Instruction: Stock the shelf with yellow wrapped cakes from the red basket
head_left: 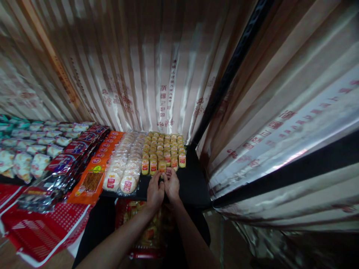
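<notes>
Yellow packs (163,145) in cols at the shelf's (193,181) R end, both hands at the front row.
Fingertips of my L hand (155,192) & R hand (172,184) meet at the near end of a front pack (162,165), back from the shelf's front edge; can't tell if they're clamped on it. Done, afaict: cols filled toward the back edge. To go, I'd guess: R cols stop shorter, & basket (146,256) below holds more. Room: bare strip along front edge, wider toward R edge; curtain (168,67) bounds the back.
</notes>
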The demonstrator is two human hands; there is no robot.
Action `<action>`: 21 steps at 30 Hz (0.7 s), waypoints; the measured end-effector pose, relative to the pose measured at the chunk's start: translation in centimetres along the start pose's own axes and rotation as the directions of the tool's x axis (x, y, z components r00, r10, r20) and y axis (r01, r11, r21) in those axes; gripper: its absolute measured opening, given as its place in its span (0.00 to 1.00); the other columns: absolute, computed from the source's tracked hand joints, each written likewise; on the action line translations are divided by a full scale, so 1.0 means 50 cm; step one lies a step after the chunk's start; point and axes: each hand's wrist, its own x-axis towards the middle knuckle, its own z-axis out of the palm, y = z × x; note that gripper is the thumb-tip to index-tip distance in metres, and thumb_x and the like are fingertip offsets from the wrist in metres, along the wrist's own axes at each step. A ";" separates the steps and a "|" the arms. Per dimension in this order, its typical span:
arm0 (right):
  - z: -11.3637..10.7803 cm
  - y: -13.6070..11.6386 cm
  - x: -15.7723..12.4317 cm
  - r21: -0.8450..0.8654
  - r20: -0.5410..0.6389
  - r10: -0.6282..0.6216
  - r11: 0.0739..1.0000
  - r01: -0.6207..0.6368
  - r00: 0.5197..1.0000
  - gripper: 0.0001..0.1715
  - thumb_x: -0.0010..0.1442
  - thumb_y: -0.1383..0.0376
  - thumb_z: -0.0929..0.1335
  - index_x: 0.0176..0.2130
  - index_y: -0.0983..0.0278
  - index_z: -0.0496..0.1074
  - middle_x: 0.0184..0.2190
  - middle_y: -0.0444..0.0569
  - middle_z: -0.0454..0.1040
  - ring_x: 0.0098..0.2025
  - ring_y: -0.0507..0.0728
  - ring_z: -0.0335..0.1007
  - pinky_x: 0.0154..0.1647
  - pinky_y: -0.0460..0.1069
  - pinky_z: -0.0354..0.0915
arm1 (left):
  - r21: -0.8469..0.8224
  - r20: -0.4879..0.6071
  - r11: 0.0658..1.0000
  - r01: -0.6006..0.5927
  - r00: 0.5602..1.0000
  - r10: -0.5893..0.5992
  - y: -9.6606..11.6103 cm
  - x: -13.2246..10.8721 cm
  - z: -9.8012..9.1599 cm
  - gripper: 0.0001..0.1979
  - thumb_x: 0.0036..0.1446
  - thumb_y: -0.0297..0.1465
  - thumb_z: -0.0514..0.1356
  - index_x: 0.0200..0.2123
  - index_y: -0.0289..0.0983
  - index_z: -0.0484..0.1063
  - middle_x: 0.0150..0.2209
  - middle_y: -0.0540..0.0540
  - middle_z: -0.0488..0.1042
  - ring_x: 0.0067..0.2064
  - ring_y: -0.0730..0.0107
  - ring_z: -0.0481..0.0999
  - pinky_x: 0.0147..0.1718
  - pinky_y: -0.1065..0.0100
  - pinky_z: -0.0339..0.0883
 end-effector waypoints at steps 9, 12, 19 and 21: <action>0.016 0.022 0.008 -0.038 0.008 -0.038 0.999 0.038 0.999 0.09 0.54 0.61 0.62 0.36 0.63 0.64 0.36 0.50 0.70 0.36 0.55 0.69 0.40 0.51 0.66 | 0.051 0.058 0.999 -0.004 0.998 0.001 0.003 0.001 -0.015 0.22 0.51 0.24 0.50 0.50 0.30 0.68 0.57 0.38 0.64 0.59 0.62 0.61 0.60 0.60 0.50; 0.016 0.022 0.008 -0.133 -0.027 -0.065 0.989 0.061 0.998 0.10 0.54 0.62 0.62 0.37 0.63 0.65 0.37 0.51 0.69 0.36 0.56 0.68 0.40 0.51 0.65 | 0.053 0.056 0.998 -0.021 0.998 0.018 0.001 -0.001 -0.014 0.22 0.50 0.24 0.51 0.50 0.33 0.68 0.57 0.40 0.65 0.59 0.63 0.62 0.60 0.59 0.51; 0.014 0.007 0.008 -0.184 -0.035 -0.091 0.979 0.083 0.995 0.08 0.55 0.63 0.61 0.36 0.62 0.66 0.34 0.48 0.68 0.31 0.54 0.65 0.38 0.50 0.64 | 0.079 0.073 0.996 -0.033 0.997 0.027 -0.018 -0.001 -0.009 0.23 0.49 0.24 0.50 0.49 0.34 0.69 0.55 0.41 0.68 0.58 0.63 0.63 0.59 0.59 0.52; 0.015 0.007 0.010 -0.170 -0.028 -0.092 0.982 0.086 0.995 0.09 0.55 0.63 0.61 0.37 0.62 0.66 0.34 0.48 0.68 0.31 0.54 0.65 0.38 0.49 0.64 | 0.069 0.075 0.997 -0.026 0.997 0.020 -0.023 0.001 -0.008 0.23 0.49 0.24 0.50 0.49 0.35 0.70 0.55 0.42 0.68 0.58 0.63 0.63 0.60 0.59 0.52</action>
